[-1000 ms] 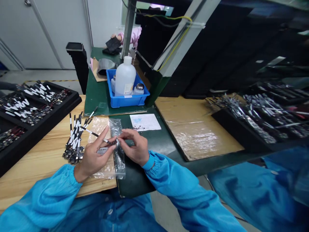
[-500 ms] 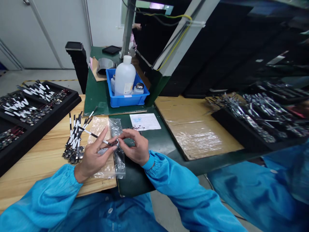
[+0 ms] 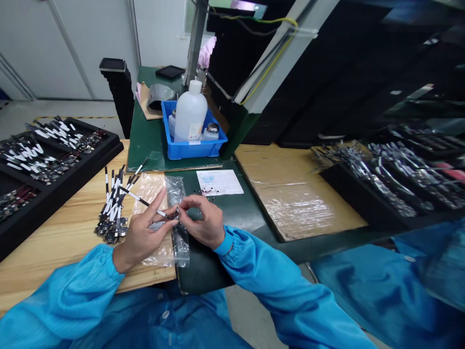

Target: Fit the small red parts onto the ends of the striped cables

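Observation:
My left hand and my right hand meet low in the middle of the view. Both pinch a thin black-and-white flex cable, my right fingertips at its small dark end. Its long strip runs up and left past my left fingers. Under my hands lies a clear plastic bag, and a wider clear sheet lies on the wood to the left. A bundle of similar cables with small circuit boards lies just left of my left hand. The cable's end is too small to make out.
A black tray of cable-and-board assemblies stands at left, with another black tray at right. Ahead lie a printed paper sheet with tiny parts and a blue bin holding bottles. A pink-sleeved co-worker stands beyond.
My hands stay nearly still on the cable, with small finger shifts. The view has tilted slightly. The co-worker's hand has left the dark flat tray, which now lies on the far bench.

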Tool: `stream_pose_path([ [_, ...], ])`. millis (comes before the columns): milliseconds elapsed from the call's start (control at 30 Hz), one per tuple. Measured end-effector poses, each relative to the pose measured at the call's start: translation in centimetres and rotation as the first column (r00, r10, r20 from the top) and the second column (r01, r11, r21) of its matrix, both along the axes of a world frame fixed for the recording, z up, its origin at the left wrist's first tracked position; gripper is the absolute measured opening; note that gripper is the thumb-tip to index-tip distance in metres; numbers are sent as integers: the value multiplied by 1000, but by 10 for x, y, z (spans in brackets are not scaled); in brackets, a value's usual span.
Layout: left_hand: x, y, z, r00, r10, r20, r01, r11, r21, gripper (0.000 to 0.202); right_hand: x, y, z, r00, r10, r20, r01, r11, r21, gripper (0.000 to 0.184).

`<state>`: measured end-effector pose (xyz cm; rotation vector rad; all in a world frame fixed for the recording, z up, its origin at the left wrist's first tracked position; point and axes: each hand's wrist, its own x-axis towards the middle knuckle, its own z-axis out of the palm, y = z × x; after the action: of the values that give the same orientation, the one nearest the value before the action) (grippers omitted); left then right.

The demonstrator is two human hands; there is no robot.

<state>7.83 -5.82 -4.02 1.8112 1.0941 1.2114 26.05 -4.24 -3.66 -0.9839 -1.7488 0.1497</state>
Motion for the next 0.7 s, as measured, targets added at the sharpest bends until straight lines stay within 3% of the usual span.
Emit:
stream_pose_path([
  [167,0,0,0,999,-12,33,15,998,-69,79,0,0,1,1000,0,16,0,1000,-27,13],
  [367,5,5,8,923,110,368,16,946,-323,88,2,4,6,996,13,-92,-22,995,-100,7],
  [467,7,9,16,878,156,452,41,917,-396,90,5,6,8,990,41,-132,-66,979,-193,19],
  [600,6,11,20,866,146,477,83,900,-427,89,7,8,7,975,115,-189,-184,894,-408,16],
  [700,6,12,18,866,129,483,115,889,-443,88,6,11,5,946,201,-253,-305,816,-491,15],
])
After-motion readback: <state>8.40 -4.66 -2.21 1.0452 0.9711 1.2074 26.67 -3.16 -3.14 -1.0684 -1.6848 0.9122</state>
